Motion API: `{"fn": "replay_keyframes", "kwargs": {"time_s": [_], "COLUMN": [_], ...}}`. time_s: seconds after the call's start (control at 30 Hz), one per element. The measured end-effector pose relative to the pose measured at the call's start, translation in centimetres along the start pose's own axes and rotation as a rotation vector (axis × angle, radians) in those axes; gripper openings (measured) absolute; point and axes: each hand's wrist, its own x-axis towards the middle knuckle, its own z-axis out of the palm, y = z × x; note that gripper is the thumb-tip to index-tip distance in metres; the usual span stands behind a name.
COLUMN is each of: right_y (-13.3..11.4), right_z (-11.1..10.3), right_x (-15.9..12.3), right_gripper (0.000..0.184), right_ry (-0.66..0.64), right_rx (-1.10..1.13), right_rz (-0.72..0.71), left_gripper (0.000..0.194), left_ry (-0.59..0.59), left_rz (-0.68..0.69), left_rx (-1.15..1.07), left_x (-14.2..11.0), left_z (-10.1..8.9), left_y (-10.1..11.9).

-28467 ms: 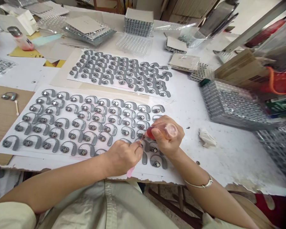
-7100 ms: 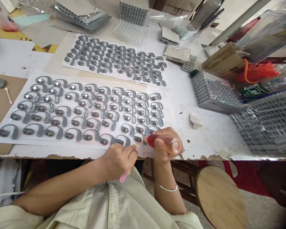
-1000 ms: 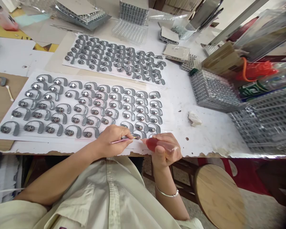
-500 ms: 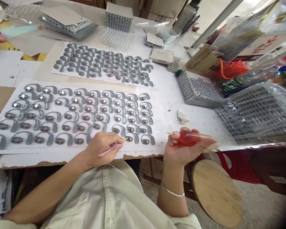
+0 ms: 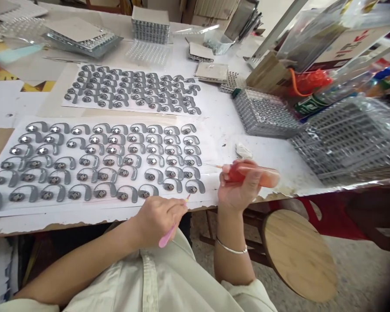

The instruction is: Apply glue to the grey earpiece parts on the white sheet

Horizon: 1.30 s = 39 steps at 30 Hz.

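Note:
My left hand (image 5: 160, 220) is closed on a slim pink-handled stick (image 5: 166, 237). Its thin tip points up and right, near the sheet's front edge, just below a grey hook-shaped piece (image 5: 195, 186). In my right hand (image 5: 237, 193) is a red squeeze bottle (image 5: 258, 173), lying on its side in my fingers. A thin needle-like nozzle points left from it, over the table. Grey hook-shaped pieces with shiny round metal inserts lie in rows on the white sheet (image 5: 94, 207) before me.
Behind lies a second sheet (image 5: 68, 100) of similar pieces. Stacked clear trays (image 5: 263, 115) and a larger bagged stack (image 5: 347, 143) stand at the right, near a crumpled white tissue (image 5: 243, 151). A round wooden stool (image 5: 300, 255) is beyond the table edge.
My left hand has moved right and slightly down, and the pink stick has turned steeper, its tip off the front-row pieces. The red bottle remains in my right hand. The view has shifted slightly.

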Motion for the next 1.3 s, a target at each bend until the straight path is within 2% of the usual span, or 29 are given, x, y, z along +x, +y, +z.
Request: {"fn": "replay_keyframes", "kwargs": {"time_s": [0.07, 0.17, 0.27, 0.37, 0.63, 0.83, 1.1, 1.3], "right_y": [0.5, 1.1, 1.6, 1.6, 1.3, 1.4, 1.4, 1.5], "right_z": [0.3, 0.4, 0.1, -0.1, -0.7, -1.1, -0.8, -1.1], "right_x": [-0.3, -0.5, -0.4, -0.6, -1.6, -1.8, -1.8, -1.9], "right_gripper": [0.043, 0.039, 0.034, 0.030, 0.027, 0.026, 0.019, 0.022], "right_ry": [-0.028, -0.069, -0.128, -0.226, -0.415, -0.484, -0.518, -0.501], "right_rx": [-0.040, -0.086, -0.133, -0.178, -0.358, -0.399, -0.390, -0.455], "right_rz": [-0.061, -0.203, -0.352, -0.439, -0.460, -0.476, -0.551, -0.553], "left_gripper": [0.014, 0.015, 0.018, 0.019, 0.019, 0.020, 0.019, 0.017], "left_ry": [-0.049, -0.061, -0.062, -0.089, -0.156, -0.154, -0.195, -0.229], "left_rz": [0.021, 0.026, 0.032, 0.044, 0.083, 0.073, 0.065, 0.060], "left_rx": [0.051, 0.123, 0.195, 0.242, 0.369, 0.383, 0.366, 0.369], "left_x": [-0.1, -0.2, -0.1, 0.0, 0.1, 0.4, 0.2, 0.2], "left_z": [0.9, 1.7, 2.1, 2.2, 2.4, 2.3, 2.6, 2.5], "left_y": [0.3, 0.4, 0.3, 0.3, 1.1, 1.4, 1.3, 1.3]}}
